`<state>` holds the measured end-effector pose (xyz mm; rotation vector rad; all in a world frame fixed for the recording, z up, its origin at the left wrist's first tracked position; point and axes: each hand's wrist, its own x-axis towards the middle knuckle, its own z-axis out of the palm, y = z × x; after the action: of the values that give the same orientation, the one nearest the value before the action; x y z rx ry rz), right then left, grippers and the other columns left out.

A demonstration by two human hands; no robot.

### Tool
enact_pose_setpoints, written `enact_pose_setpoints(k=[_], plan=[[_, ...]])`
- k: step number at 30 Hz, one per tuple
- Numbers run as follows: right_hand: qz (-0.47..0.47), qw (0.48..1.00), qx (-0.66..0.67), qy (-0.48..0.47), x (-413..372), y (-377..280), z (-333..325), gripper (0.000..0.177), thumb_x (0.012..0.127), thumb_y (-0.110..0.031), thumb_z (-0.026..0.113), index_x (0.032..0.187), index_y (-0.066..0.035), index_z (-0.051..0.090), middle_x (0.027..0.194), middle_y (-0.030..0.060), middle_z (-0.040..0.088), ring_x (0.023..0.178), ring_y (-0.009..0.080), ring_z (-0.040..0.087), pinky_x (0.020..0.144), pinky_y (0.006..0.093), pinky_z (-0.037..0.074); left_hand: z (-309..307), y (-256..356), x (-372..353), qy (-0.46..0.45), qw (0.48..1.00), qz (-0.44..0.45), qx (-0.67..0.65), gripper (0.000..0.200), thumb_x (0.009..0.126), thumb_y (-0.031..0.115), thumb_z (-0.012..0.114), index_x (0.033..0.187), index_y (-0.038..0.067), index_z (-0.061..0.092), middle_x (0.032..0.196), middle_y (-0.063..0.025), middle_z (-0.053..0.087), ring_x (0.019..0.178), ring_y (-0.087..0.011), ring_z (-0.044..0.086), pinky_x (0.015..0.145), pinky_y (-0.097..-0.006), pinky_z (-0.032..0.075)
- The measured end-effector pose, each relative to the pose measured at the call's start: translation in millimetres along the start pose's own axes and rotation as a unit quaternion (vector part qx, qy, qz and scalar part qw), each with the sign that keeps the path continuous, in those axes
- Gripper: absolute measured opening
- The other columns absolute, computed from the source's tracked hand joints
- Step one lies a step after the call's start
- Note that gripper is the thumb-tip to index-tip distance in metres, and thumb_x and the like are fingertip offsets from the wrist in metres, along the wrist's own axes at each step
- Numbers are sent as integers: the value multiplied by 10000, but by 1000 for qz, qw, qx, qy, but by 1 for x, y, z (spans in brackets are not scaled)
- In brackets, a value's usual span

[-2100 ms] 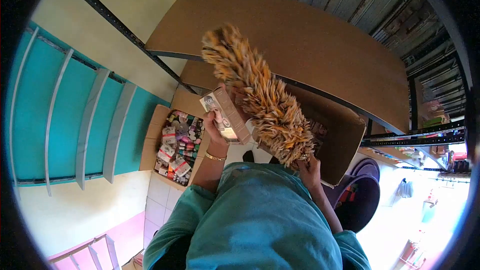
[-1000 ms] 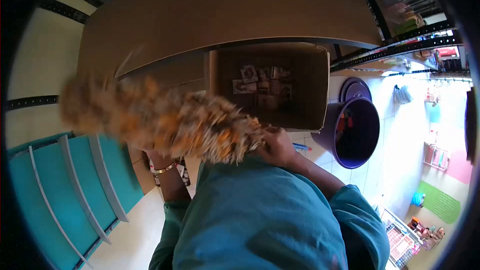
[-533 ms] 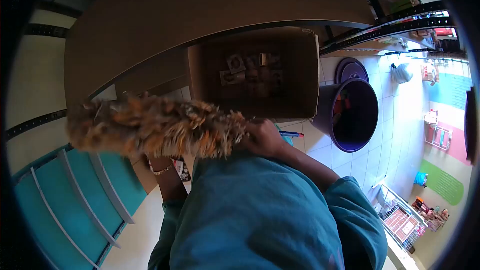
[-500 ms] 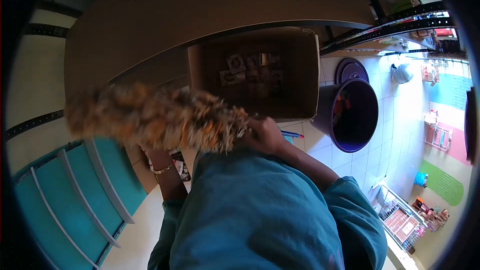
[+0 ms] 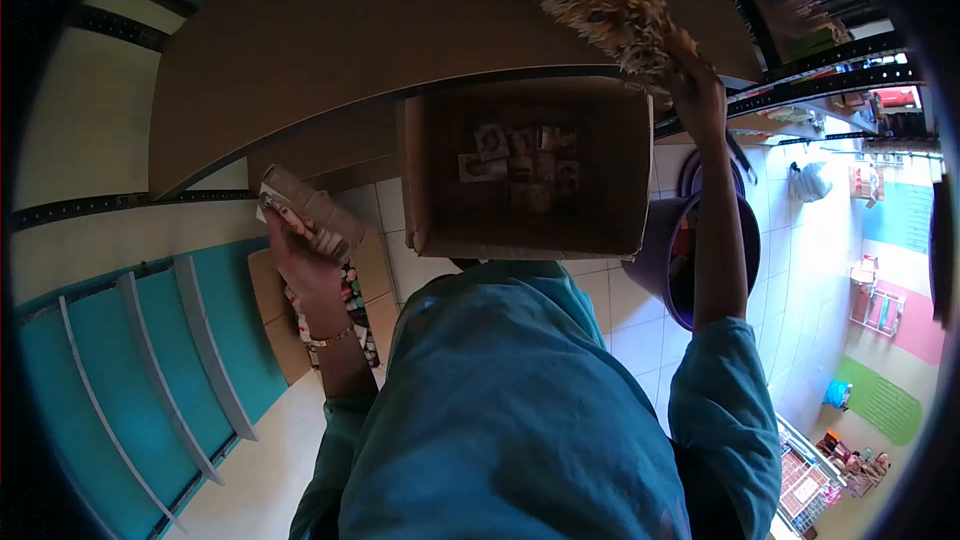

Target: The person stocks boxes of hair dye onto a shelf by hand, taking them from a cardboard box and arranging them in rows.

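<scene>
Brown duster (image 5: 590, 2) juts from right hand (image 5: 698, 95) (left hand (image 5: 306, 268) grips a box (image 5: 325, 208)).

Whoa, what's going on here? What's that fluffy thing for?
Someone in a teal shirt is holding a fluffy duster in the right hand, raised in front of a brown shelf board. It's probably for dusting, but I can't tell whether it touches the board. The left hand grips a boxed item. Between the hands is a big open cardboard box with small packs inside, and a purple bin stands beside it.
</scene>
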<state>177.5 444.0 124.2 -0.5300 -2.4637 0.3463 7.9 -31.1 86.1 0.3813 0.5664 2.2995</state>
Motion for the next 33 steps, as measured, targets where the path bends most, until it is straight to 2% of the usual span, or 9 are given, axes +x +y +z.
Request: enact_pose_setpoints(k=[3,6,13,15,18,21,24,27,33], plan=[[-31,998,-31,-46,19,-7,11,436,708,-90,561,1128,-199,518,1094,122,526,991,266,515,827,336,410,66,-20,20,419,895,116,98,351,866,436,384,928,108,490,641,-11,472,526,-120,426,405,-246,385],[-47,997,-25,-57,32,5,30,432,716,-82,551,1134,-184,514,1133,114,504,1040,275,481,864,339,385,45,-20,9,249,956,125,93,359,871,448,355,952,123,486,633,-16,462,498,-125,408,401,-230,373],[-88,981,-148,89,30,-47,23,503,697,-94,601,1174,-176,464,1130,112,490,1069,315,429,869,375,363,23,-14,-14,194,962,90,169,382,859,444,387,994,95,466,834,-33,527,695,-137,513,546,-285,446],[-124,986,96,55,25,-88,8,514,687,-139,642,1170,-125,467,1118,129,494,1029,288,471,841,353,388,31,-25,-11,308,919,139,203,285,865,387,425,917,111,475,683,-13,519,566,-105,497,464,-239,424],[-85,926,296,-218,11,-153,-18,585,683,-224,677,1193,-69,435,1122,139,493,984,255,516,805,342,421,71,-27,8,183,952,94,225,243,868,314,449,924,80,484,710,-13,538,605,-95,503,544,-262,434],[-147,851,400,-308,4,-210,-43,712,682,-308,682,1248,-48,336,1110,158,494,968,249,530,794,342,431,106,-39,37,44,972,103,206,327,871,292,447,1062,28,447,763,-42,540,676,-133,509,600,-287,431],[-159,923,262,-232,-5,-235,-50,721,672,-287,696,1228,-30,315,1111,176,483,944,250,546,768,354,447,144,-49,70,-39,957,158,240,438,860,300,464,1177,15,362,1002,-95,499,922,-192,489,768,-321,404],[-98,907,338,-231,12,-239,-79,550,727,-227,645,1143,-4,364,1101,212,458,1012,342,487,796,379,428,178,-46,90,-93,927,241,273,546,846,309,479,1256,33,246,1287,-122,295,1223,-242,266,982,-378,240],[-125,799,585,-61,100,-234,-188,529,694,-9,636,1158,-33,383,1114,115,472,1000,215,500,813,337,436,187,-21,86,-46,891,302,336,496,819,239,491,1231,51,290,1225,-130,362,1150,-255,359,954,-408,306]])
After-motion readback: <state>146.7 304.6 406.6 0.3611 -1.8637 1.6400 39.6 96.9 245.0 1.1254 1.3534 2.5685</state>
